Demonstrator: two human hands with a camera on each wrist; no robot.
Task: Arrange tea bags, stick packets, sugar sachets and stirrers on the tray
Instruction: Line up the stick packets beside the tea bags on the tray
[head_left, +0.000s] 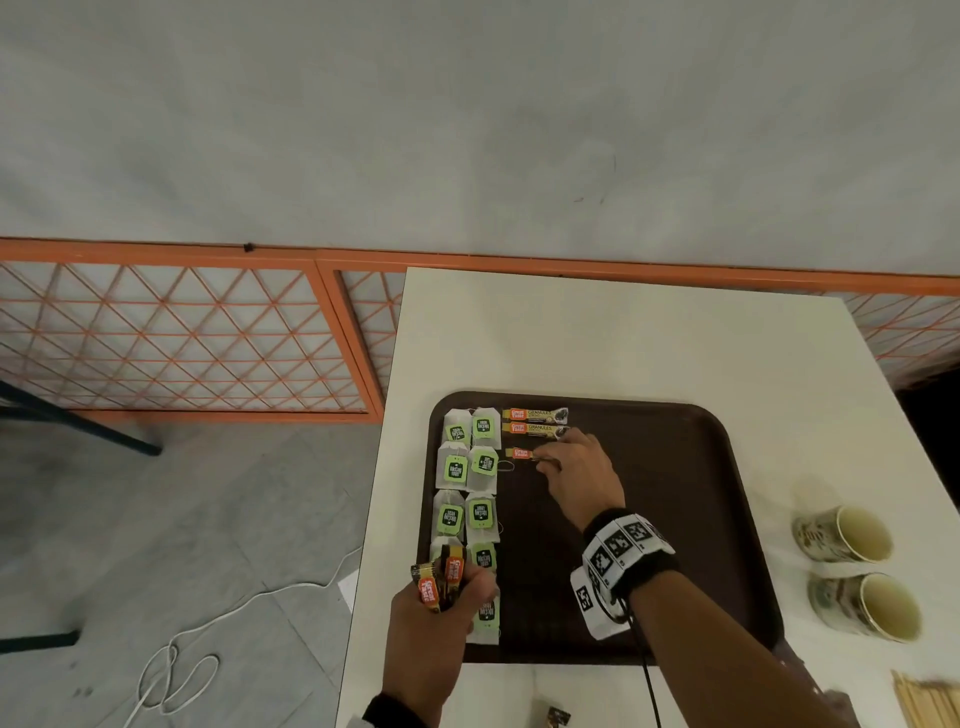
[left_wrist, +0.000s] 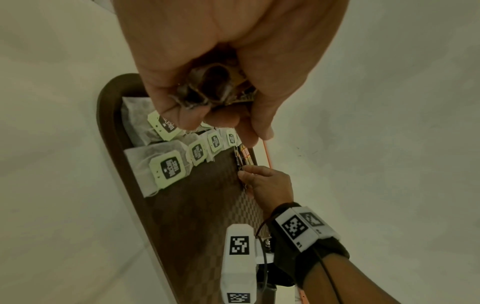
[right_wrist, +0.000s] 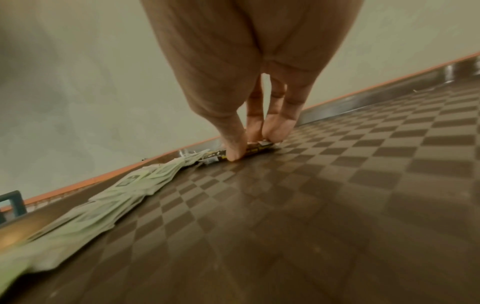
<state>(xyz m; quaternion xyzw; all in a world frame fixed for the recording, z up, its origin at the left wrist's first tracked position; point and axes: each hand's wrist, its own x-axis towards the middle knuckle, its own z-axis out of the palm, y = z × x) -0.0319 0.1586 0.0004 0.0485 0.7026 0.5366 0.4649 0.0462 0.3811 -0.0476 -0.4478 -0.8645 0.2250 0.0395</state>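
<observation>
Stick packets (head_left: 535, 414) read "Great Taste GRANULES"; tea-bag tags (head_left: 451, 472) "McCoy Teas"

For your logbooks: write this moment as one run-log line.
right hand: pinching third stick packet onto tray | left hand: gripping spare packets

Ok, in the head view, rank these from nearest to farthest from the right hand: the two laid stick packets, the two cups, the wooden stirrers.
From the right hand:
1. Laid stick packets, just beyond its fingers, tray's far side.
2. Cups, on the table right of the tray.
3. Wooden stirrers, bottom right corner.
</observation>
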